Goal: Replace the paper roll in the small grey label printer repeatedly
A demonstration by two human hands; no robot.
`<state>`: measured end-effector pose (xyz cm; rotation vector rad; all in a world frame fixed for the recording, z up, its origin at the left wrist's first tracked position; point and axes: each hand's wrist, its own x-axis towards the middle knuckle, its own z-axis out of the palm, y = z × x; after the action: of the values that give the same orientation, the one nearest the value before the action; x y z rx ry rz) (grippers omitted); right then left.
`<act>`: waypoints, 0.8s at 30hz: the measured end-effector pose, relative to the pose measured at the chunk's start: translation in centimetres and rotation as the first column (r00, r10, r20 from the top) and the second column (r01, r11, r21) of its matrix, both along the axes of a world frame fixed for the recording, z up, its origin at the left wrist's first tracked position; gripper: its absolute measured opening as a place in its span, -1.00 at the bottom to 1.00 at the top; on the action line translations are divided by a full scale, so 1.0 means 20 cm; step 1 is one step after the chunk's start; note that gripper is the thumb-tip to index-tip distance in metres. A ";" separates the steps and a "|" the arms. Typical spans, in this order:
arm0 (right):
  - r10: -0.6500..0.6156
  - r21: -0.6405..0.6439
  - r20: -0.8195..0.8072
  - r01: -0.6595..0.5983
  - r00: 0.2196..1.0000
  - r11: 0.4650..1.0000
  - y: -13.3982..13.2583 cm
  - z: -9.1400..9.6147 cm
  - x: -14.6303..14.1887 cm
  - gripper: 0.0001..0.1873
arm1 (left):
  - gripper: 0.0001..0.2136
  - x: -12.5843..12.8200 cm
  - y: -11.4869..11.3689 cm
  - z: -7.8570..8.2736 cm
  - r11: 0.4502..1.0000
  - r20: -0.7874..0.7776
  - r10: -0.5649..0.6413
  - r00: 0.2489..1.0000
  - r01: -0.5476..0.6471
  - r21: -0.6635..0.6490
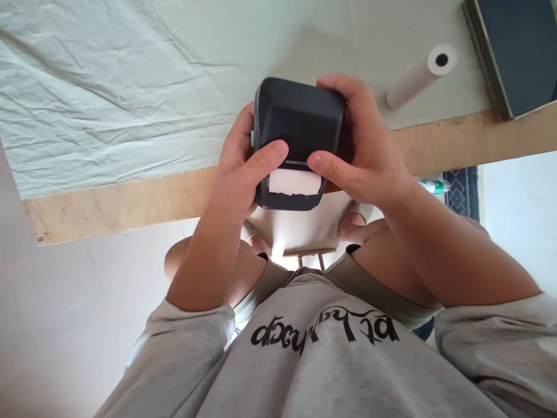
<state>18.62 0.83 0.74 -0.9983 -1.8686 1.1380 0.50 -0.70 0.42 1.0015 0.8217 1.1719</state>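
Over the near edge of the worktop, left grip and right grip curl snugly round the sides of the printer, likely steadying it, its paper visible. Toward the worktop's right, a roll stands upright.

Black NIIMBOT device between left hand and right hand

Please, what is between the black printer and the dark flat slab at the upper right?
In the head view, the right hand holds the printer; beyond it come a white paper roll and pale cloth, then the slab.
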 end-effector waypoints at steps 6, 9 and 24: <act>-0.072 0.071 0.104 0.065 0.992 0.995 -0.01 0.02 -0.02 -0.37 | -0.68 -0.02 0.01 -0.01 1.000 -0.006 -0.015 1.000 0.016 0.006; -0.080 0.115 0.098 0.068 0.992 0.991 -0.01 0.01 -0.01 -0.38 | -0.66 -0.01 0.02 -0.01 0.999 -0.024 -0.041 0.999 0.042 0.032; -0.146 0.158 -0.005 0.145 0.989 0.977 -0.01 -0.02 -0.02 -0.40 | -0.58 0.04 0.00 0.03 0.976 0.152 0.114 0.982 -0.082 -0.202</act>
<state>18.30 0.58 0.38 -1.0307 -1.8276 0.8878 1.29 -0.73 1.10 0.7003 0.8449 1.2149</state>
